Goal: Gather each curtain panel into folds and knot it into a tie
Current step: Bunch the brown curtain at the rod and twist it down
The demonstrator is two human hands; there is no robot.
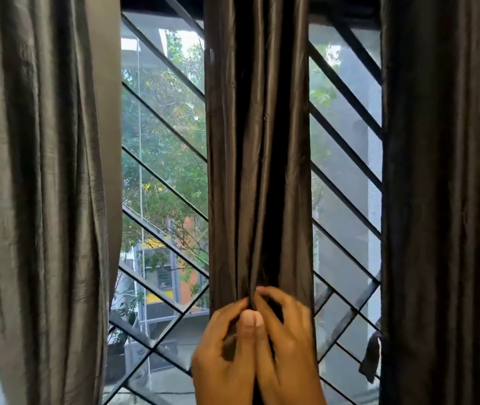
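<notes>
Middle curtain (257,141) hangs in front of the window grille (163,182), at its centre, partly bunched. Left hand (224,355) and right hand (288,343) touch low on it, fingers curled, each pinching folds. Judgement: draw in even pleats from both edges and grip firmly, since the shiny cloth probably slips.

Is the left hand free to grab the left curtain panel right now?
Probably not yet: the left hand pinches folds of the middle panel. Once released, nothing visibly blocks the left panel.
</notes>
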